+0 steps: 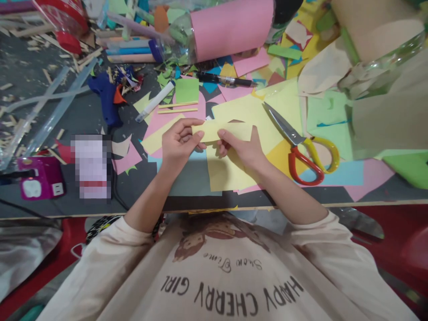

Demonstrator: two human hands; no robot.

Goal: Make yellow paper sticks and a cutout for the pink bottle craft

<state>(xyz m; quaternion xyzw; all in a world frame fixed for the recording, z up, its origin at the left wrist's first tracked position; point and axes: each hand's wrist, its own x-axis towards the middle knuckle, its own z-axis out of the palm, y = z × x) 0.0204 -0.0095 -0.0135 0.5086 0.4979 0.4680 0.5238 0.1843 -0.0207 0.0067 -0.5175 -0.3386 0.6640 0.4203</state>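
Note:
A pale yellow paper strip (210,132) is stretched between my two hands, just above the table. My left hand (180,138) pinches its left end between thumb and fingers. Near its middle, my right hand (239,145) grips it, thumb in front and fingers behind. Beneath lie yellow paper sheets (227,171) and a grey-blue sheet (187,174). Scissors (294,138) with one red and one yellow handle rest to the right of my right hand, blades apart. Beyond my left hand, two thin yellow sticks (177,108) lie on pink paper (163,118).
At left are a blue glue gun (107,96), clear glue sticks (60,111), a purple charger-like box (40,178) and a blurred-out object (92,167). A white marker (155,102), a black pen (230,80) and a pink-wrapped bottle (234,29) lie farther back. Paper scraps cover much of the table.

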